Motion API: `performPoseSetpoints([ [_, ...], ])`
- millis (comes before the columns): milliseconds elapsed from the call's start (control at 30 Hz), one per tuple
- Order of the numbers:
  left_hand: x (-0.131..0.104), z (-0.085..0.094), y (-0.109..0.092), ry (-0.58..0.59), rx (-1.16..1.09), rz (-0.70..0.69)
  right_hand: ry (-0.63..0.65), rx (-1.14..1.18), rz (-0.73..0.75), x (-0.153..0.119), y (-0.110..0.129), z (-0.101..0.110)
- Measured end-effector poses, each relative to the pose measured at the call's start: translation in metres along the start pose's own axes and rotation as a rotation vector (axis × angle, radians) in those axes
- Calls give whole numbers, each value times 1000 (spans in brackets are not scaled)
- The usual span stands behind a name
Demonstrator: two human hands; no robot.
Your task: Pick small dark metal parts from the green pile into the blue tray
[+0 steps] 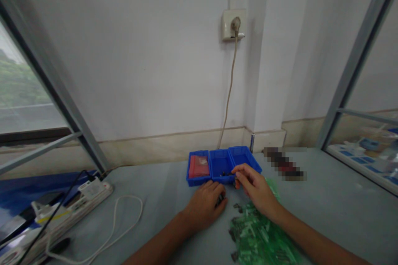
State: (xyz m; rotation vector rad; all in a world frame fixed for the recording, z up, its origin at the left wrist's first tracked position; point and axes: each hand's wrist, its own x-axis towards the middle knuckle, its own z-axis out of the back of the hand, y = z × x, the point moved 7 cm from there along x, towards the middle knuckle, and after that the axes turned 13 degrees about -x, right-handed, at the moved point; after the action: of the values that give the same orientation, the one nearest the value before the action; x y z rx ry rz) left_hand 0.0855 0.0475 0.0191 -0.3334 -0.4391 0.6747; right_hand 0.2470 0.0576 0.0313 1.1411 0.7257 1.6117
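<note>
"Orange shows on the small piece [237, 183]; where is it?"

"At the fingertips of the right hand [255, 188], just off the near edge of the trays [241, 158]. That grip pinches it, though blur hides the exact contact."

"How would it handle?"

"Probably light, stiff and easily dropped; I'd hold its sides between thumb and forefinger."

"And the left hand [203, 203]?"

"At eight o'clock from it, that grip curls around something dark [219, 200], too shadowed to name."

"Farther out?"

"Ten o'clock, those three blue trays, the nine-o'clock one holding a red packet [197, 167]; five o'clock, a green pile [259, 234] on the table [164, 215]; twelve, a socket [228, 27]."
</note>
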Motion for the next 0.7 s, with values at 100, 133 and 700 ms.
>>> performPoseSetpoints([
  [100, 0, -1, 1, -4, 2, 1, 15, 75, -59, 2, -7, -2],
  [133, 0, -1, 1, -7, 2, 0, 20, 102, -80, 3, -9, -3],
  [700, 0, 1, 0, -14, -5, -7, -42, -146, 86, 0, 8, 2],
])
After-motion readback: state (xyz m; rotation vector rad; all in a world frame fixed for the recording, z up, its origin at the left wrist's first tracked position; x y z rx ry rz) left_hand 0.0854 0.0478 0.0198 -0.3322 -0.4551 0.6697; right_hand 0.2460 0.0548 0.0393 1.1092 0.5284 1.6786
